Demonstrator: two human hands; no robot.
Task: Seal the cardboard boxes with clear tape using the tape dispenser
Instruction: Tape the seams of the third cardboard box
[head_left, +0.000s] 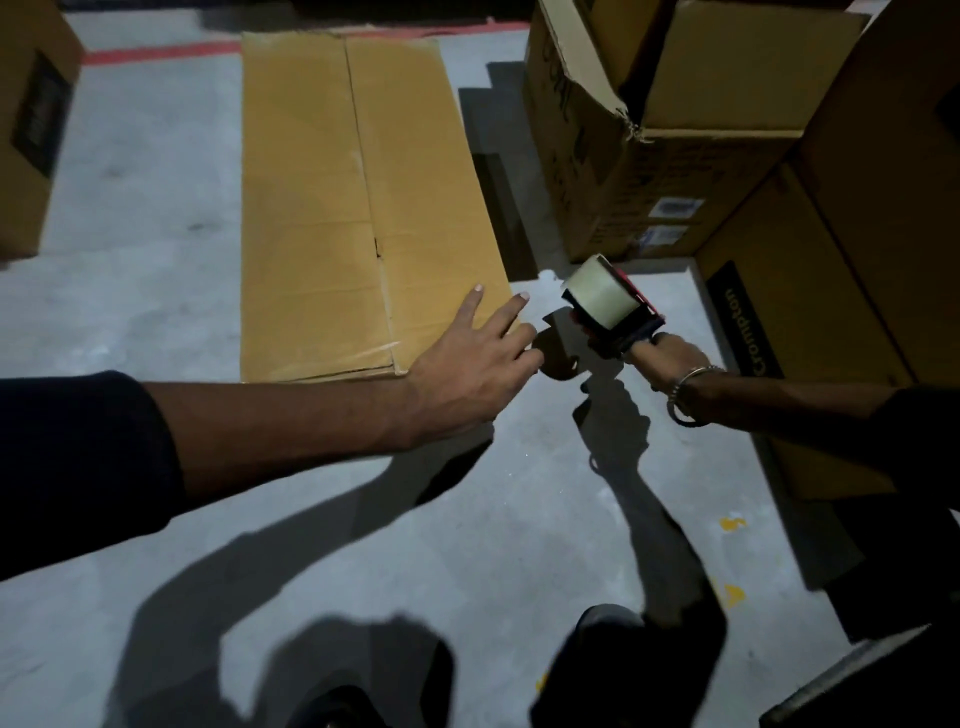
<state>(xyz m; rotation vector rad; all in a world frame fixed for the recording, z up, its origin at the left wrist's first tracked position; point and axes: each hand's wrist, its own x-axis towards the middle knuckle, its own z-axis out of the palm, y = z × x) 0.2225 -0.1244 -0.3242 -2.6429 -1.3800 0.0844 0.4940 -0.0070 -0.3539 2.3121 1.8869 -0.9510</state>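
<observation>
While right hand (655, 358) grips tape dispenser (608, 306), left hand (475, 364) outstretched, fingers apart

Dim, soft-focus wide-angle view, hard arm shadows across the floor (156, 182), blurred bowed edges

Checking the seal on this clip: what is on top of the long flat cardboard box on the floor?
The left hand rests open on the long flat cardboard box's near right corner. A short strip of clear tape glints by the near edge. The centre seam beneath the hand is hidden.
</observation>
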